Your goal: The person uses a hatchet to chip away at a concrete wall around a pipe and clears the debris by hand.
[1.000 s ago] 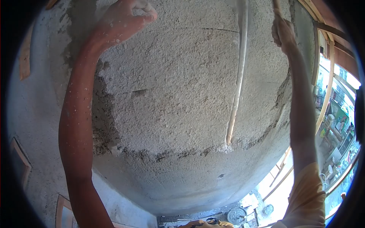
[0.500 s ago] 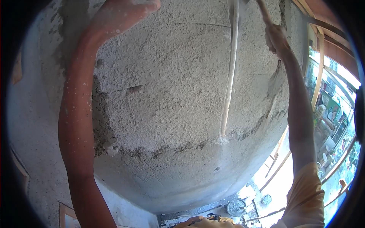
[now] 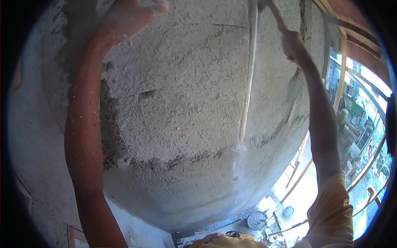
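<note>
My right hand (image 3: 292, 46) is closed around the wooden handle of a hammer (image 3: 276, 15). The hammer's dark head is at the top edge of the view, close to a long pale pipe (image 3: 248, 89) that runs down the rough wall (image 3: 186, 91). My left hand (image 3: 130, 18) is raised at the upper left, in front of the wall. Its thumb stretches out to the right, apart from the other fingers, which the top edge cuts off. I see nothing held in it. Pale specks of dust dot the left forearm.
Smoother plaster (image 3: 182, 198) covers the wall's lower part. Far below stands a round tub (image 3: 257, 220) with a smaller bucket (image 3: 288, 212) beside it. Wooden poles (image 3: 341, 70) and open daylight are on the right. A wooden frame (image 3: 72, 237) shows at the lower left.
My right hand has moved a little down and left with the hammer, so more of its head shows. My left hand has shifted slightly. The view has turned a little.
</note>
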`<action>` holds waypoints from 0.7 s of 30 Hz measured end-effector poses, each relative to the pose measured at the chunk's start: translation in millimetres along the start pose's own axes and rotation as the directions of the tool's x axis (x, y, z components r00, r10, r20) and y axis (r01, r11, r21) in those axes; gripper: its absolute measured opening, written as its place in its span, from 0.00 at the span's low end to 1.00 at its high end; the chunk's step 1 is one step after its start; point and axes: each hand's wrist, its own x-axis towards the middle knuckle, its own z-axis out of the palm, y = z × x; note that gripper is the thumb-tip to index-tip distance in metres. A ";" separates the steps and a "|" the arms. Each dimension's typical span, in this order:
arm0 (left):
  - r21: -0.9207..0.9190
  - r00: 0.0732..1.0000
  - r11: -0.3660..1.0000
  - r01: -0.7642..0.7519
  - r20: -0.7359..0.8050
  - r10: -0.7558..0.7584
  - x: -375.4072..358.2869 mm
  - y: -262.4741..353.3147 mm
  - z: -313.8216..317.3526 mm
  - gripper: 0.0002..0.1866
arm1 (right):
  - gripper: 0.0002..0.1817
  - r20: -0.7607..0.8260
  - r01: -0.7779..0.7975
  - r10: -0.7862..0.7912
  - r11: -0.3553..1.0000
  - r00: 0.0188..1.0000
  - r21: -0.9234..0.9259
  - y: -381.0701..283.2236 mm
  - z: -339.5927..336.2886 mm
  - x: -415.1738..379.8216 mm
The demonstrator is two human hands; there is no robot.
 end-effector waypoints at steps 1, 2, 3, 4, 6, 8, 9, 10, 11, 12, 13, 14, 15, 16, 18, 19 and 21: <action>0.030 0.999 0.999 -0.030 -0.029 0.031 5.2 -7.1 1.4 0.24 | 0.28 0.018 -0.004 0.004 1.000 1.000 -0.009 -4.9 3.3 4.1; 0.056 0.997 0.997 -0.061 -0.039 0.063 7.6 -12.8 4.6 0.24 | 0.27 -0.063 0.068 -0.062 0.994 0.996 0.091 -3.8 3.5 1.9; 0.076 0.994 0.994 -0.082 -0.066 0.087 6.7 -19.5 4.2 0.25 | 0.27 -0.161 0.120 -0.102 0.987 0.982 0.109 -1.3 14.7 6.3; 0.096 0.991 0.990 -0.101 -0.079 0.108 -6.9 -12.9 2.5 0.25 | 0.27 -0.253 0.160 -0.126 0.980 0.959 0.121 11.4 34.9 8.9; 0.097 0.993 0.991 -0.090 -0.071 0.097 -11.4 -10.2 6.5 0.25 | 0.27 -0.274 0.123 -0.097 0.989 0.957 0.079 17.4 39.8 -1.2; 0.083 0.997 0.996 -0.015 -0.070 0.021 2.8 -23.5 6.8 0.26 | 0.27 -0.129 0.010 -0.012 1.000 0.992 -0.015 -3.1 31.3 -17.9; 0.093 0.996 0.995 -0.037 -0.082 0.045 6.3 -30.6 3.7 0.26 | 0.27 -0.057 -0.036 0.033 0.997 0.998 -0.063 -15.4 32.1 -25.9; 0.100 0.995 0.993 -0.056 -0.078 0.064 4.9 -33.3 3.4 0.26 | 0.24 -0.158 0.062 -0.097 0.976 0.983 -0.209 -27.7 42.5 -42.5; 0.105 0.993 0.991 -0.077 -0.078 0.086 4.1 -34.2 3.5 0.26 | 0.22 -0.246 0.189 -0.267 0.935 0.932 -0.299 -24.9 47.0 -36.7; 0.069 0.995 0.995 -0.066 -0.069 0.071 0.1 -34.2 5.3 0.27 | 0.21 -0.315 0.290 -0.427 0.870 0.848 -0.398 -16.7 53.5 -27.8; 0.032 0.996 0.998 -0.055 -0.062 0.057 -15.7 -16.7 2.5 0.27 | 0.20 -0.359 0.371 -0.578 0.782 0.733 -0.502 -12.7 56.9 -22.6; -0.005 0.998 0.999 -0.041 -0.054 0.040 -24.1 -8.3 1.8 0.28 | 0.22 -0.390 0.373 -0.591 0.779 0.706 -0.505 -20.7 63.5 -25.9; -0.002 0.998 1.000 -0.015 -0.063 0.015 -22.7 -12.1 5.6 0.28 | 0.24 -0.416 0.375 -0.602 0.776 0.682 -0.507 -29.4 76.0 -28.7; 0.001 0.997 1.000 0.010 -0.075 -0.010 -19.3 -17.9 10.4 0.28 | 0.27 -0.442 0.379 -0.614 0.771 0.654 -0.511 -39.6 88.9 -32.7; -0.004 1.000 1.000 0.011 -0.018 -0.011 -10.0 -33.3 15.1 0.27 | 0.22 -0.388 0.148 -0.420 0.812 0.821 -0.565 -11.7 121.2 -16.0; -0.012 0.999 1.000 -0.014 0.043 0.014 -0.8 -43.8 14.2 0.27 | 0.18 -0.272 0.123 -0.345 0.792 0.898 -0.598 -0.2 129.8 -6.7; -0.041 0.994 0.995 -0.090 0.058 0.092 -3.8 -60.3 5.2 0.26 | 0.14 -0.252 0.268 -0.540 0.705 0.803 -0.656 2.8 124.5 3.6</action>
